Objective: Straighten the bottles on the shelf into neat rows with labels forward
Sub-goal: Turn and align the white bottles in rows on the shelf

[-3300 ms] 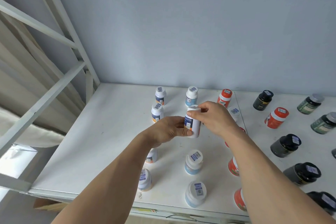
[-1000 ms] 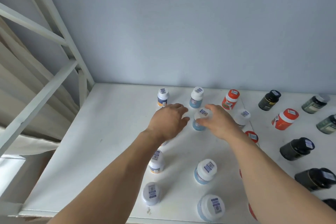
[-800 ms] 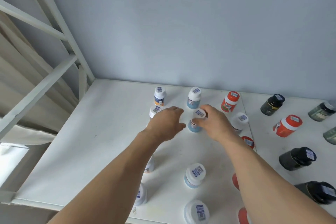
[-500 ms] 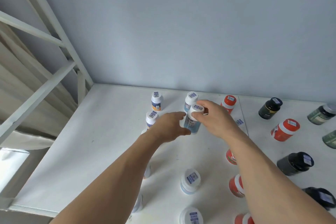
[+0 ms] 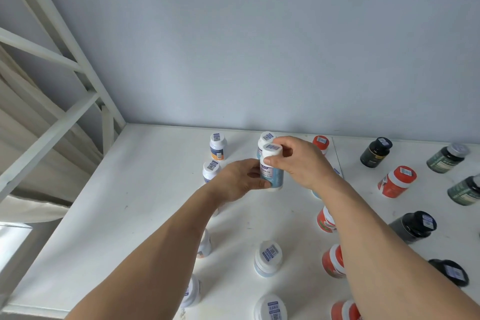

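Head view, white shelf [image 5: 145, 205] against a pale blue wall [image 5: 259, 47]. Both hands are on one white bottle with a light blue label [image 5: 271, 173], held upright above the middle of the shelf, just in front of the back row.

Left hand [image 5: 240, 180]: fingers curled around the lower body of the bottle, thumb at its base. Right hand [image 5: 298, 161]: fingers and thumb pinching the white cap from above and from the right. Cap carries a barcode sticker; printed label faces the camera.

Directly behind the held bottle, another white blue-label bottle [image 5: 265, 138], partly hidden. Left column: two white bottles with orange-blue labels [image 5: 218, 145] and [image 5: 211, 170], upright, more of that column half-hidden under the left forearm. Front centre: two white-capped bottles [image 5: 268, 258] and [image 5: 270, 308], one behind the other. Right of centre: orange-red bottles [image 5: 321, 143], [image 5: 397, 181] and [image 5: 333, 261]; the one at [image 5: 397, 181] is tilted. Far right: dark bottles [image 5: 376, 152], [image 5: 415, 226] and green ones [image 5: 446, 157], unevenly spaced.

White shelf frame struts [image 5: 65, 117] at left.
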`<state>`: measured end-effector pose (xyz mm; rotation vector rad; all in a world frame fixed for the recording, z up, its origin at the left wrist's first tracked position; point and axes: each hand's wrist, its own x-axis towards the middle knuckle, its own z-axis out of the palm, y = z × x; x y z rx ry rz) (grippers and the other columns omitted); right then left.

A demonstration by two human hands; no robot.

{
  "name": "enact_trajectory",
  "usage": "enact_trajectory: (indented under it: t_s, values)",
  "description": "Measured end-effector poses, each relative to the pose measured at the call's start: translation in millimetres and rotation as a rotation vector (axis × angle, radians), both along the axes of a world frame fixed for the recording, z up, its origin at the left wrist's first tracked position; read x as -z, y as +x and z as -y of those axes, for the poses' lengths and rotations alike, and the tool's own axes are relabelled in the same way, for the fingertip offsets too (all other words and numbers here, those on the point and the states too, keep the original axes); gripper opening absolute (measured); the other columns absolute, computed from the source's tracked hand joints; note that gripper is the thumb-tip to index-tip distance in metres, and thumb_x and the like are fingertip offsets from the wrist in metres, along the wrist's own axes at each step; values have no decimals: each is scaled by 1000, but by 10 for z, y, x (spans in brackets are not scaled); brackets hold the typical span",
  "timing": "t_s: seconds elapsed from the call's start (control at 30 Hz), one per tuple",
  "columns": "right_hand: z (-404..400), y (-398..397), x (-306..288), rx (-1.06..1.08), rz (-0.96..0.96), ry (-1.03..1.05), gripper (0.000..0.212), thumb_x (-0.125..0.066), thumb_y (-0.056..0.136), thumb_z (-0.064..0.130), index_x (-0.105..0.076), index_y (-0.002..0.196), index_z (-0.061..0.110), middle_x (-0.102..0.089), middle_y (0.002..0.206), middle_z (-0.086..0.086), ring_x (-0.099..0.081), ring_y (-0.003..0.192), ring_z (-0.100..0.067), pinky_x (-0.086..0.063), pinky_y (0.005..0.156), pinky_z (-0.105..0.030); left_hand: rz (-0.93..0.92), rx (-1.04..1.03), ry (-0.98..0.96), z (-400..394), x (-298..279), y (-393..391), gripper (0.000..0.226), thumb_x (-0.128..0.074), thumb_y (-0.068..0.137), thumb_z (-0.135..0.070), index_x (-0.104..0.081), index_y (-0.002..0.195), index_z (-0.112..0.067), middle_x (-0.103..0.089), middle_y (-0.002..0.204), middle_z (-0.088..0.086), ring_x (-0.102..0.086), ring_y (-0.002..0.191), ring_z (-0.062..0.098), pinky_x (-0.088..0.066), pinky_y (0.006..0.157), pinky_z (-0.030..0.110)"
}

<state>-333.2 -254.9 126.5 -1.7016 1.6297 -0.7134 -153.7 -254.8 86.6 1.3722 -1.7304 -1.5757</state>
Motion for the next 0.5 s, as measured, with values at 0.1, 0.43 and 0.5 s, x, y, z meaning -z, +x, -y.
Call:
enact_trajectory:
  t_s: [0.1,0.43,0.5]
  values:
    - [7,8,4,15,0,-12,38,-77,73,37,-67,108,29,-71,99,12,-66,92,-8,-54,85,-37,33,-4,-12,13,-5,5,39,-75,81,-18,-63,118,-19,-72,112,-5,-65,107,11,-47,103,38]
    - [-120,110,386,21,-59,39,33,-73,79,36,-59,108,28,-66,101,9,-62,92,-12,-47,74,-27,768,135,-510,32,-162,7,58,-59,93,-30,-36,145,-22,-47,144,0,-47,128,21,-41,98,33]
    - [-133,127,481,25,-78,62,36,-72,80,33,-57,113,27,-64,106,8,-61,95,-13,-41,75,-24,799,152,-514,37,-136,27,56,-57,94,-28,-35,146,-22,-48,144,1,-48,127,22,-42,97,34]
